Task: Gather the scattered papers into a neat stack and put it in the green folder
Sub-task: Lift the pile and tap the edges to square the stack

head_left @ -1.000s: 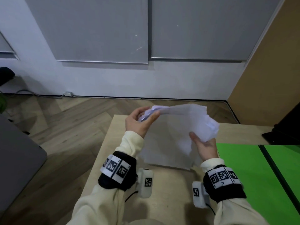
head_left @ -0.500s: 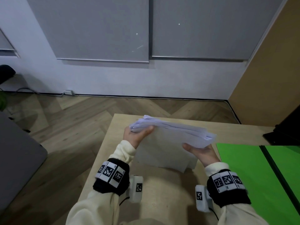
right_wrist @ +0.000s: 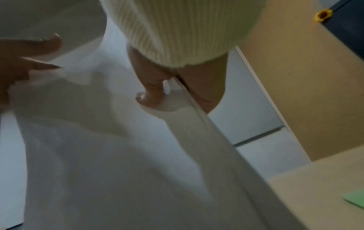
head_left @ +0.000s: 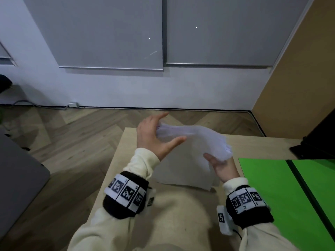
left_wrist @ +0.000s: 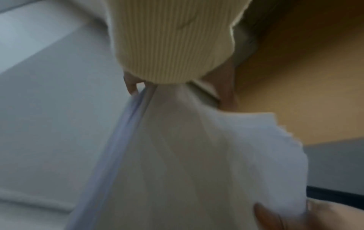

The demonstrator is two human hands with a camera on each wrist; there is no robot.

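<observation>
A stack of white papers (head_left: 199, 138) stands on its lower edge on the light wooden table (head_left: 253, 145), leaning away from me. My left hand (head_left: 168, 129) is spread, thumb and fingers straight, with its palm against the stack's left edge (left_wrist: 197, 155). My right hand (head_left: 217, 162) pinches the stack's right side, thumb (right_wrist: 149, 93) on the near face and fingers behind the sheets (right_wrist: 118, 155). The green folder (head_left: 272, 196) lies open flat on the table right of my right hand, its dark spine running down the middle.
A black object (head_left: 317, 142) sits on the table's far right corner behind the folder. A grey surface (head_left: 18, 178) stands left of the table across a strip of wood floor. A brown panel (head_left: 299, 69) rises at the right.
The left hand, which gripped the stack's left end, has let go, opened and risen against that edge. The stack has tipped from nearly flat to standing more upright.
</observation>
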